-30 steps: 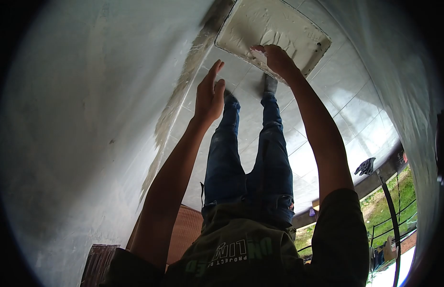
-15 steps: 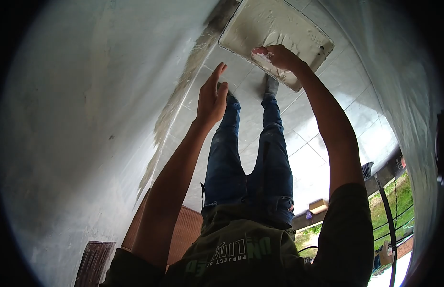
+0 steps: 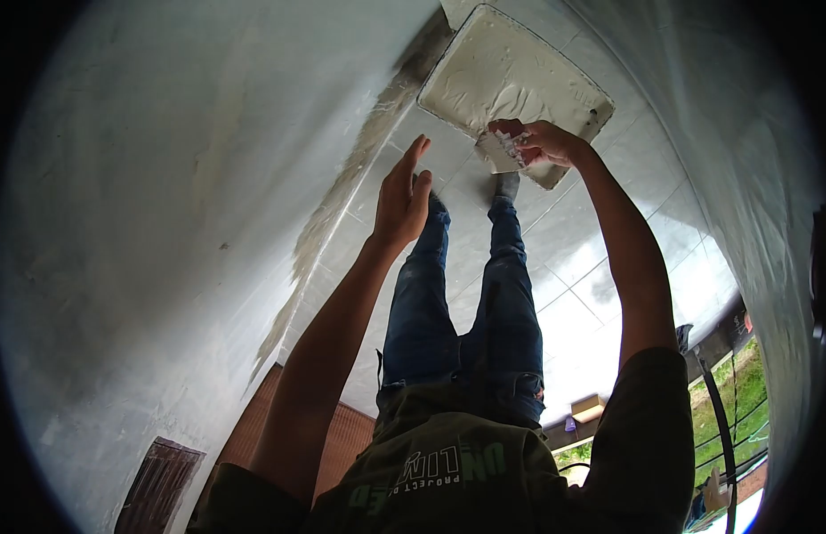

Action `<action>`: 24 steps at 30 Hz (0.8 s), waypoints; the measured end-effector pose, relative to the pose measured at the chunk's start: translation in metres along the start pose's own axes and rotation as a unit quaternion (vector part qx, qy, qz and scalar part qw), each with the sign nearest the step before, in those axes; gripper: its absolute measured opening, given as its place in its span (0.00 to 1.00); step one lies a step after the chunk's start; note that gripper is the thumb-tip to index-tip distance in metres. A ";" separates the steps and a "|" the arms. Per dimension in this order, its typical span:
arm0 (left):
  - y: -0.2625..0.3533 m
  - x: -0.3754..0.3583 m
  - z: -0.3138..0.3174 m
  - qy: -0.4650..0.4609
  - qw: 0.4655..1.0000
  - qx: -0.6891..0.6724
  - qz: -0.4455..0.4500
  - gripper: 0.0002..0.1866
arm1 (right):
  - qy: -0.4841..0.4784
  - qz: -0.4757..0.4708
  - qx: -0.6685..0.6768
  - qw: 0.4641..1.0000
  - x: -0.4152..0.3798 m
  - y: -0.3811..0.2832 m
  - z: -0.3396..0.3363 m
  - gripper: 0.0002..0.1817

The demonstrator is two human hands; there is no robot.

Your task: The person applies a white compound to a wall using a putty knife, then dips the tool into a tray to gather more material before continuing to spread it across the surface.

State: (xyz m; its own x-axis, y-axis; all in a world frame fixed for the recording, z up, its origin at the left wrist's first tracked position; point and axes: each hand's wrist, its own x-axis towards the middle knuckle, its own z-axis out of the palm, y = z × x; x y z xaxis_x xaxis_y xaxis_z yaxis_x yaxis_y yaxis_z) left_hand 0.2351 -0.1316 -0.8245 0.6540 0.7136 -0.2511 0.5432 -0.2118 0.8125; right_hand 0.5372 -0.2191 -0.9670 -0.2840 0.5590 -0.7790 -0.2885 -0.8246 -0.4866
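Note:
My right hand [image 3: 548, 144] grips a flat scraper [image 3: 502, 151] with pale paste on its face, held over the near edge of a large tray. That rectangular tray [image 3: 457, 60] holds a layer of cream-coloured paste [image 3: 511, 76] with ridges and smears in it. My left hand [image 3: 404, 198] is raised to the left of the tray, fingers stretched out and thumb apart, with nothing in it. It touches neither the tray nor the wall.
A grey plastered wall [image 3: 164, 222] fills the left side, with a rough unpainted strip along its base. Grey tiles [image 3: 555, 258] cover the floor under my feet. Translucent sheeting [image 3: 724, 151] hangs at right. A small box [image 3: 588, 408] lies near the lower right edge.
My right hand has drawn back from the paste towards me, and the scraper now shows its loaded face. The tray sits slightly lower in view. My left hand stays raised, nearly unmoved.

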 end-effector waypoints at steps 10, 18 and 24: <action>0.092 0.008 -0.065 0.117 0.988 -0.022 0.101 0.30 | -0.045 -0.236 0.190 0.952 -0.105 -0.064 0.082 0.19; 0.186 -0.013 -0.141 0.251 0.942 -0.034 0.219 0.30 | -0.116 -0.388 0.178 0.897 -0.179 -0.170 0.162 0.20; 0.248 -0.039 -0.199 0.309 0.897 -0.010 0.314 0.30 | -0.142 -0.473 0.164 0.854 -0.223 -0.225 0.220 0.19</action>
State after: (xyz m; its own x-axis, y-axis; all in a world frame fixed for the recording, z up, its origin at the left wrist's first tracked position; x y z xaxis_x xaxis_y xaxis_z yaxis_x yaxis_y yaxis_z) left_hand 0.2401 -0.0791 -0.5088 0.4067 0.6929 0.5954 0.1555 -0.6947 0.7023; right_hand 0.4645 -0.1389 -0.5964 0.0213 0.9985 0.0508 -0.7393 0.0499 -0.6715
